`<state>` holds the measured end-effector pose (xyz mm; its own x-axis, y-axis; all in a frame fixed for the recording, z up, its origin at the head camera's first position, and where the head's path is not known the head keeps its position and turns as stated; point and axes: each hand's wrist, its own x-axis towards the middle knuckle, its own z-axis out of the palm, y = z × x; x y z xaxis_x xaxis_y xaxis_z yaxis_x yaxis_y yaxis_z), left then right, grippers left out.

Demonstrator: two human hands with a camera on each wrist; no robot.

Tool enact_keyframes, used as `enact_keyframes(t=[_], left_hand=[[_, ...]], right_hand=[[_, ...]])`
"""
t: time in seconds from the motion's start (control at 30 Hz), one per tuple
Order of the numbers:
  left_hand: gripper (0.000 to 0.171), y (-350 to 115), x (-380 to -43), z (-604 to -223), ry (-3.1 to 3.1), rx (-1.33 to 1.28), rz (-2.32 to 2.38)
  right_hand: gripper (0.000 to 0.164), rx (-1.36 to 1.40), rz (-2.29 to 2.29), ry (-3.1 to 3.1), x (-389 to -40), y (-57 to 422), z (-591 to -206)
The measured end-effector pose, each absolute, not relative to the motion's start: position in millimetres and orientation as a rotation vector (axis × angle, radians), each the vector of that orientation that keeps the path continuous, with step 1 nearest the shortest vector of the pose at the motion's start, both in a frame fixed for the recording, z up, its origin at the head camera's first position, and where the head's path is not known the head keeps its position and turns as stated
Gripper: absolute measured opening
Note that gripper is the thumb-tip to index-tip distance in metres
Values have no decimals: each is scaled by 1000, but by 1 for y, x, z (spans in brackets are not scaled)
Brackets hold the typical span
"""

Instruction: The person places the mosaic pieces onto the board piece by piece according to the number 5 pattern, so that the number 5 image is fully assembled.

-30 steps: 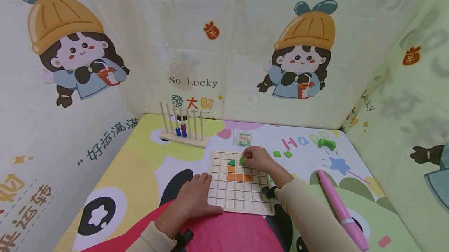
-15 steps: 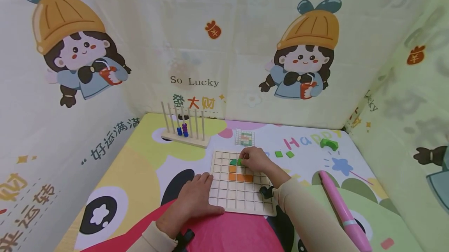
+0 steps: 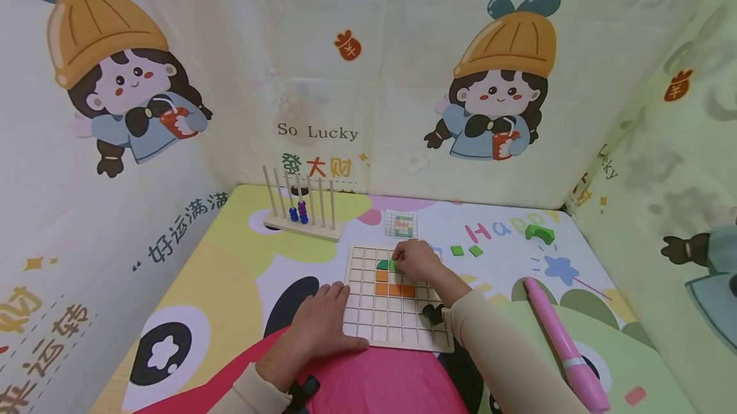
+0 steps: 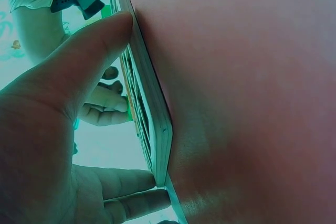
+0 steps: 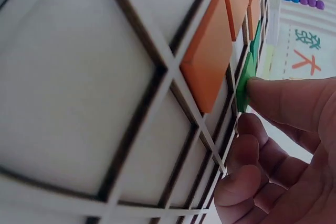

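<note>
A wooden grid board [image 3: 397,324] lies in front of me. My left hand [image 3: 322,320] rests at its near left corner, thumb [image 4: 113,32] along the near edge and fingers against the left side. Over the board's far part, my right hand [image 3: 420,259] pinches a green square tile [image 5: 243,80]; the thumb presses its face at a cell, and the fingertips are partly hidden in the head view. Left of it sits a dark green rounded tile [image 3: 382,265]. Below that are an orange tile [image 3: 382,276] and a row of orange tiles [image 3: 407,290].
Two loose green tiles [image 3: 457,251] lie right of the board, with a green arched block [image 3: 540,233] farther right. A small pattern card [image 3: 401,224] is behind the board. A peg stand [image 3: 305,230] with beads stands back left; a pink pen-shaped object [image 3: 561,340] lies right.
My right hand has shifted slightly left with the green tile, which now sits beside the dark green tile. The left hand stays at the board's corner.
</note>
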<state>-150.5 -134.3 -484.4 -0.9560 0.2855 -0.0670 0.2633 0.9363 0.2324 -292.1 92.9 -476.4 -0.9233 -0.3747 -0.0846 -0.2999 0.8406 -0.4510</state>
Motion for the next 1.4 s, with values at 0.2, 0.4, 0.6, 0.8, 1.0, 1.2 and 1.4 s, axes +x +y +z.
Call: enact_keyframes(t=[0.2,0.4,0.6,0.8,1.0,1.2,1.4], left_hand=[[114,-134,-151,-484,2983,420,341],[115,-134,-151,-485,2979,423,332],[116,-134,-152,-487,2977,430,334],[115,-134,-152,-487,2984,430,332],[114,-134,-153,-486,2998,434,333],[114,-134,-152,-485,2996,432,333],[115,-134,-151,-484,2990,433,318]], right_hand=[[7,-489,-632,2863,-291,91,-476],[13,-480,-674,2861,-286,96,-472],[20,-462,-776,2841,-286,114,-470],[27,-395,-775,2868,-290,141,-478],[36,-288,-731,2894,-296,169,-478],[47,-177,-636,2915,-303,197,-479],[48,-108,-572,2903,-306,213,-478]])
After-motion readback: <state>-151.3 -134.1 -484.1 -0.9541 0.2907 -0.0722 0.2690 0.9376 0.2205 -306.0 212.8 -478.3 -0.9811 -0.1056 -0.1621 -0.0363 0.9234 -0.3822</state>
